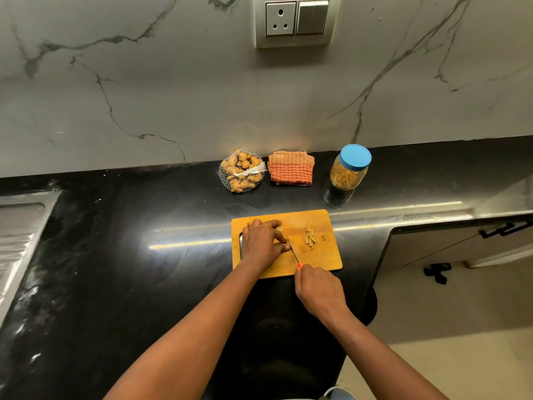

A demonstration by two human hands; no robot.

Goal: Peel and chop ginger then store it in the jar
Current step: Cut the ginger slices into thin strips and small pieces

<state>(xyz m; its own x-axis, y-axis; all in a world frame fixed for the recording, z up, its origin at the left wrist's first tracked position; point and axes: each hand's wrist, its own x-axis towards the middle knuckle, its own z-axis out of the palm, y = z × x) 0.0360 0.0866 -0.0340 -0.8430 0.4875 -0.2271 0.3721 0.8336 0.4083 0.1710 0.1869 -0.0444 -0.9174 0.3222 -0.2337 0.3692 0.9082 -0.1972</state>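
Observation:
A wooden cutting board [323, 258] lies on the black counter. My left hand [261, 243] rests on its left half, fingers curled over a small piece of ginger [289, 241] that is mostly hidden. My right hand [317, 287] grips the orange handle of a small knife [293, 251], whose blade stands right beside my left fingertips. A ginger slice [279, 228] lies just past my left hand. Chopped ginger sticks [309, 236] sit on the board's right half. A clear jar [347, 171] with a blue lid stands behind the board, to the right.
A net bag of whole ginger [241, 174] and a folded checked cloth [291, 168] lie at the back by the marble wall. A steel sink drainboard [20, 235] is at the far left. The counter ends on the right above a cabinet [461, 243].

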